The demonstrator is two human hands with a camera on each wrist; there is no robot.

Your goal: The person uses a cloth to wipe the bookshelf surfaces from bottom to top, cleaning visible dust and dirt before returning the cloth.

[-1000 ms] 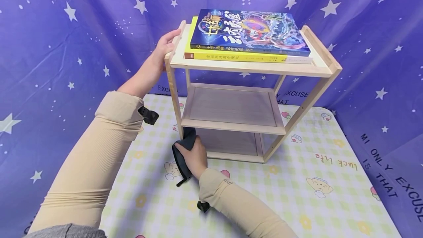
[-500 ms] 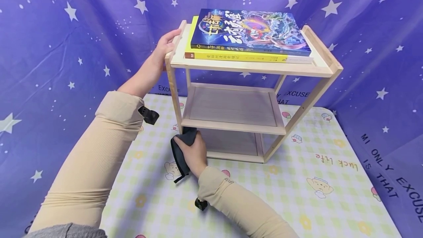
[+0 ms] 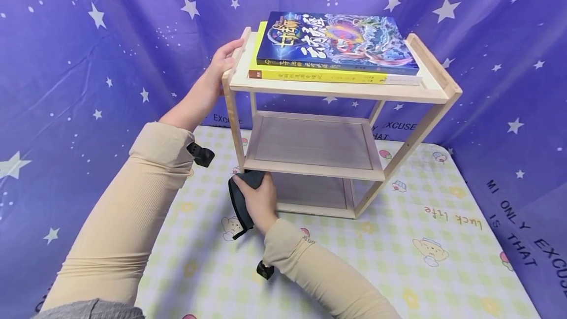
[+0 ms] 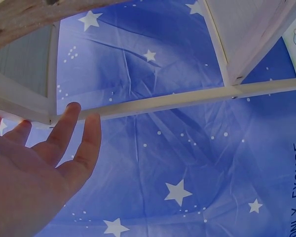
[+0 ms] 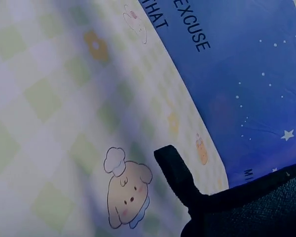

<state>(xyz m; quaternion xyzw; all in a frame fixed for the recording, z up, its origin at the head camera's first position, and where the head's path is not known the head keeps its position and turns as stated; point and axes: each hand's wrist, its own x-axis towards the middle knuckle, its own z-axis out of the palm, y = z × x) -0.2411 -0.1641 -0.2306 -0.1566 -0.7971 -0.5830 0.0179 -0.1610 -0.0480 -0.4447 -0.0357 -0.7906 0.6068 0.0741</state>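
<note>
A light wooden shelf rack [image 3: 336,91] with three levels stands on the table. My left hand [image 3: 207,80] grips the left side of its top level; in the left wrist view, that hand's fingers [image 4: 86,148] reach up to the wood. Low at the front left leg, my right hand [image 3: 260,201] holds a dark grey cloth [image 3: 241,206] with a black edge and a loop. The cloth lies against the leg just under the middle shelf, and the fingertips are hidden there. In the right wrist view only the cloth [image 5: 256,212] and its loop show, not the hand.
On the top level lie a blue illustrated book [image 3: 336,41] and, under it, a yellow book [image 3: 310,76]. A checked tablecloth [image 3: 336,270] covers the table. Purple starry curtains [image 3: 133,23] hang close behind and at both sides.
My right hand and the cloth have shifted slightly upward along the leg, and the cloth's loop end has risen. My left hand and the rack hold their place.
</note>
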